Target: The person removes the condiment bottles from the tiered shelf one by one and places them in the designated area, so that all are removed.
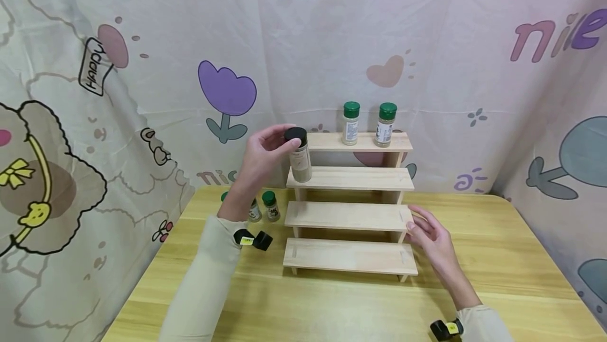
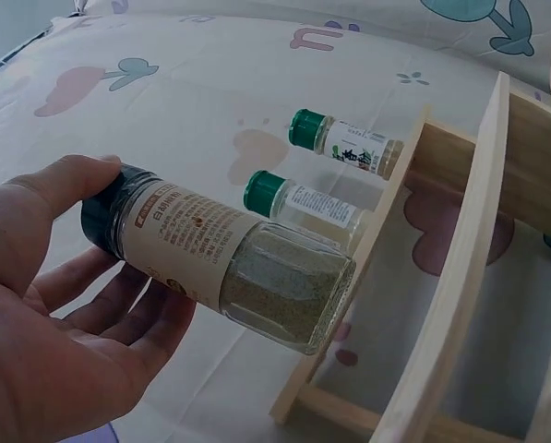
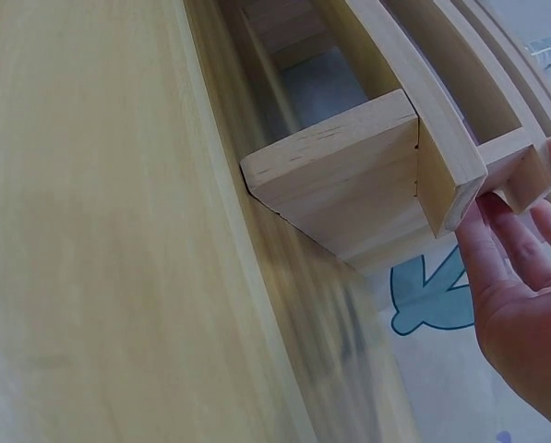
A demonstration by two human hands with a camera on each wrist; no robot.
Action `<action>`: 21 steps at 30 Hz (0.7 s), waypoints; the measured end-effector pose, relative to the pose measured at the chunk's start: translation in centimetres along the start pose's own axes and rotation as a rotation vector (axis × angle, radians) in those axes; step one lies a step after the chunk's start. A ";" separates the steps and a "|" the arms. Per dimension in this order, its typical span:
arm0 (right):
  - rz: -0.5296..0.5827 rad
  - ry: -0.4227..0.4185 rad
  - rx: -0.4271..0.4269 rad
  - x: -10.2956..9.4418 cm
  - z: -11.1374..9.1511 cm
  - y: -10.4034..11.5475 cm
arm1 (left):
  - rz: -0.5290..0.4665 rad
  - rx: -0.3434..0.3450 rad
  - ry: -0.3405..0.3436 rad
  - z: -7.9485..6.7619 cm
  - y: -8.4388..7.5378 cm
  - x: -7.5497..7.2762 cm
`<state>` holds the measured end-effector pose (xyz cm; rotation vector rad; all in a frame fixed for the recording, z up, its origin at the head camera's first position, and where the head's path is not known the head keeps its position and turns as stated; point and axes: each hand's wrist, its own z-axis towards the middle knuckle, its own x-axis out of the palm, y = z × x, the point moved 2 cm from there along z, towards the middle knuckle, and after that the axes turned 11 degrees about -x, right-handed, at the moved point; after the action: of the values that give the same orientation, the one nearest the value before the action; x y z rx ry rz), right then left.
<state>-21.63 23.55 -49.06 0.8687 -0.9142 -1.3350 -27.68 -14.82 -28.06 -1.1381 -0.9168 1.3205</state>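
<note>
Left grip [image 1: 266,149]: closed on the bottle [image 1: 300,162]. Thumb [image 2: 67,180] presses one side of the black cap [image 1: 296,134]; fingers [image 2: 150,318] curve in from the other side, toward the label [image 2: 178,235]. Clear glass below the label is uncovered and shows a greyish-brown powder [image 2: 284,286].

Bottle position: cap up, leaning slightly in the head view, at the left end of the rack [image 1: 351,255], over the second tier from the top. Whether the base touches the board or is held just above it: cannot tell.

Right grip [image 1: 433,239]: on the rack's right end, at the second tier from the bottom. Thumb and fingers bent around the board end, thumb in front, fingers reaching behind; gap between them narrow, taken up by the wood. The right wrist view also shows fingertips against the board ends.

Rack: pale wood, four tiers, standing on the desk [image 1: 351,310]. Top tier, right half: two green-capped jars [image 1: 351,126] [image 1: 385,128], upright, slightly apart. More green-capped jars [image 1: 272,207] stand on the desk left of the rack, partly hidden by the left wrist. Printed cloth [image 1: 313,68] hangs behind.
</note>
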 end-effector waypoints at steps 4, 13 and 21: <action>0.003 -0.002 0.000 0.0 -0.1 0.0 | 0.013 0.002 -0.015 -1.1 0.6 -0.8; 0.021 -0.010 -0.001 0.0 -0.1 0.0 | -0.014 -0.010 -0.019 -3.3 1.9 -2.4; 0.007 -0.007 -0.003 0.1 0.0 0.0 | -0.022 -0.043 -0.056 -5.3 3.6 -3.8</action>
<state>-21.65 23.48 -49.06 0.8581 -0.9202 -1.3336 -23.73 -19.40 -32.41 -1.1258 -1.0007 1.3258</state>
